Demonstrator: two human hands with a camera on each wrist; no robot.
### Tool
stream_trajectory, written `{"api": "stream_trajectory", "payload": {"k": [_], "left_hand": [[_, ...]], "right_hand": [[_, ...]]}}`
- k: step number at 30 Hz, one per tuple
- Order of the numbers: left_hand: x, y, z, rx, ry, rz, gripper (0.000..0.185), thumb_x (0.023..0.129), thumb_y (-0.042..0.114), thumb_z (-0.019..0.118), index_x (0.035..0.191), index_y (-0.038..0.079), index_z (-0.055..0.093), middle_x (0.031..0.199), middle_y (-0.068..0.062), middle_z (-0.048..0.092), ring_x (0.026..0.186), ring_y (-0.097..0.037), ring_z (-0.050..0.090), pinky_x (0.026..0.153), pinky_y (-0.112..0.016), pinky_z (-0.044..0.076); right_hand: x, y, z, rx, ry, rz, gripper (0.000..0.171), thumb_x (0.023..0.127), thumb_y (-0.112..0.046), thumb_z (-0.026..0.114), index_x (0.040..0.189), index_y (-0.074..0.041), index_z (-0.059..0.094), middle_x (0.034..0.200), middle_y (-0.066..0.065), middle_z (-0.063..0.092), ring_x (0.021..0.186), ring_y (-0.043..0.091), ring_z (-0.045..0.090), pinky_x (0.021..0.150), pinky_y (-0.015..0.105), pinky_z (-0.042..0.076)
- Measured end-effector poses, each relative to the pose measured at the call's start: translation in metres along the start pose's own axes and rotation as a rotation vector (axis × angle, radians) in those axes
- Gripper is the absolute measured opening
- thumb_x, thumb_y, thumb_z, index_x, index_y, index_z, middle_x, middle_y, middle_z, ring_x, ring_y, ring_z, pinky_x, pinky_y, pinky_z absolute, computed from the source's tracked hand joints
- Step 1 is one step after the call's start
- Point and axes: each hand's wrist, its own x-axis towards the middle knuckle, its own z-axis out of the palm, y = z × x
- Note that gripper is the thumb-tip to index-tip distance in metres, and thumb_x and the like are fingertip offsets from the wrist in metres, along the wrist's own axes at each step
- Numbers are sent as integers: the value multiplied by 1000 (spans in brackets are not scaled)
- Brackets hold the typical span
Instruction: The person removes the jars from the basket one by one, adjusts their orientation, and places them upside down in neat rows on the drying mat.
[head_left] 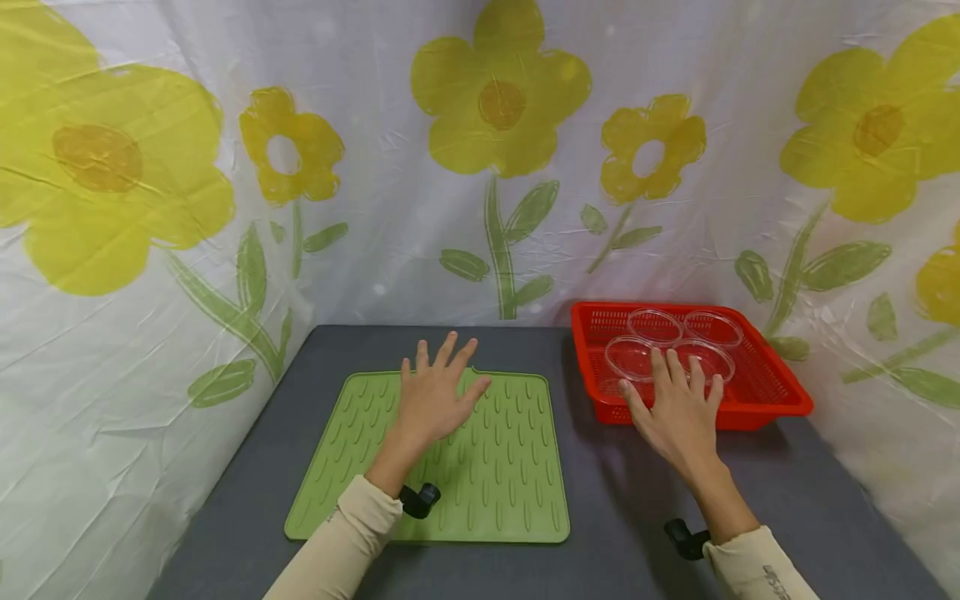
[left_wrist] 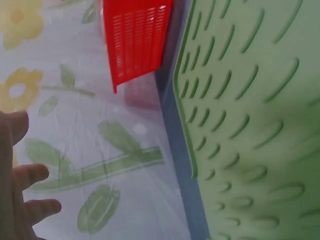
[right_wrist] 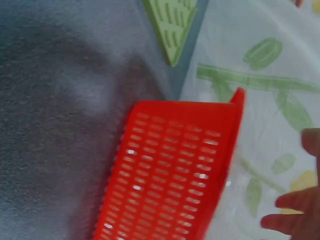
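Sleeves: two beige sleeves come in at the near edge; the right cuff (head_left: pixel 776 575) bears small dark writing, too small to read.
Left hand: the left hand (head_left: pixel 433 398) lies flat with fingers spread on the far part of the green mat (head_left: pixel 495 483), gripping nothing.
Right hand: the right hand (head_left: pixel 678 412) reaches with straight fingers over the near rim of the red basket (head_left: pixel 780 392); its fingertips are at the nearest clear dishes (head_left: pixel 671 342), whether touching I cannot tell.
Dishes: four clear round dishes lie together inside the basket, on the right of the bench (head_left: pixel 622 508).
Progress: I judge the work barely begun; no dish is out, and the mat carries only the left hand.
Labels: none readable on basket, mat or dishes.
Backdrop: a white sheet with yellow flowers (head_left: pixel 501 100) hangs behind.
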Motion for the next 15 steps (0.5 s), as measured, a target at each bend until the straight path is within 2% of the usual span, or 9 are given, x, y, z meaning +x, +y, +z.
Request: {"api": "stream_trajectory", "payload": {"k": [7, 15], "left_hand": [[5, 12, 13, -2, 47, 26, 66, 102, 62, 44, 159, 30, 37, 167, -8, 33, 150, -53, 27, 114, -74, 27], [14, 26, 21, 14, 49, 59, 62, 102, 60, 46, 155, 28, 44, 160, -9, 44, 146, -48, 37, 113, -69, 35]], "right_hand": [[5, 9, 9, 50, 148, -36, 70, 94, -41, 65, 143, 8, 50, 145, 34, 51, 135, 54, 43, 116, 69, 28], [10, 19, 13, 52, 151, -24, 70, 93, -39, 67, 141, 9, 51, 142, 34, 53, 132, 52, 47, 113, 67, 35]]}}
